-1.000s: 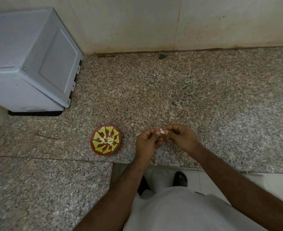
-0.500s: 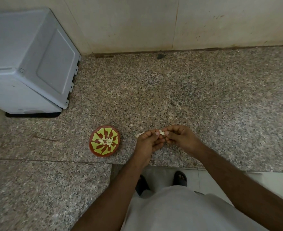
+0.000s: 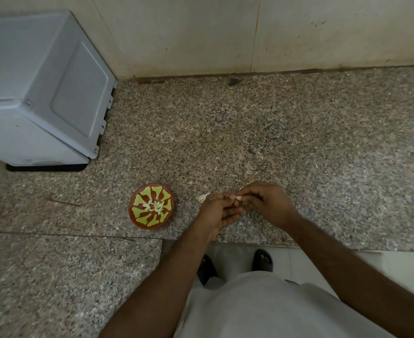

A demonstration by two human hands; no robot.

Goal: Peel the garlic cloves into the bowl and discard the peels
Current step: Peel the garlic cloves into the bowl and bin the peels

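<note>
Right hand [image 3: 265, 203], left hand [image 3: 217, 212], pinching garlic clove [image 3: 237, 198]

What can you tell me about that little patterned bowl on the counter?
The bowl is small, round and shallow, reddish-brown like glazed clay, with yellow-green splayed shapes radiating from its middle. It sits upright on the speckled granite counter, near the front edge, to the left of the person's left hand. A few pale peeled garlic cloves lie at its centre. Neither hand touches it.
</note>
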